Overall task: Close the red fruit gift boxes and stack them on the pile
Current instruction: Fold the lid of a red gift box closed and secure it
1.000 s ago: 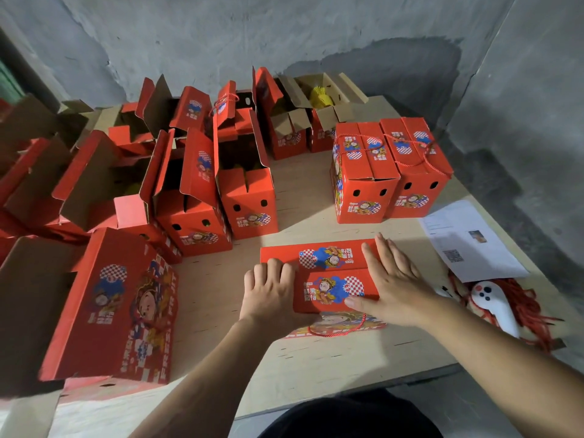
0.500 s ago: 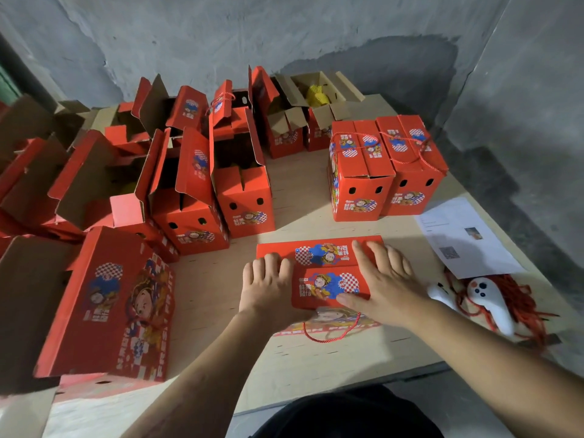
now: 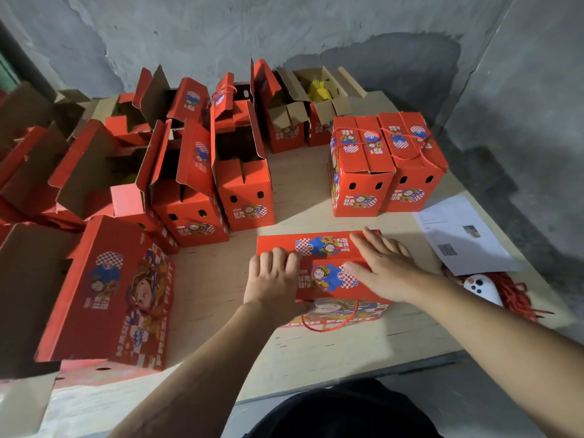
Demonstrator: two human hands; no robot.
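Note:
A red fruit gift box (image 3: 325, 263) stands on the wooden table in front of me, its two top flaps folded down. My left hand (image 3: 273, 279) grips the box's left end, fingers curled over the top edge. My right hand (image 3: 384, 267) lies flat on the right part of the flaps, fingers spread. A red cord handle (image 3: 328, 324) hangs down the box's near side. Two closed boxes (image 3: 387, 162) with cord handles stand side by side at the back right.
Several open red boxes (image 3: 196, 184) with raised flaps crowd the left and back. A large box (image 3: 107, 292) lies tilted at the near left. A white paper sheet (image 3: 461, 235), a white controller (image 3: 482, 287) and a heap of red cords (image 3: 518, 295) lie at the right edge.
My right hand has slid slightly back along the flaps, pressing them flat. My left hand stays on the box's left end. The view has shifted a little.

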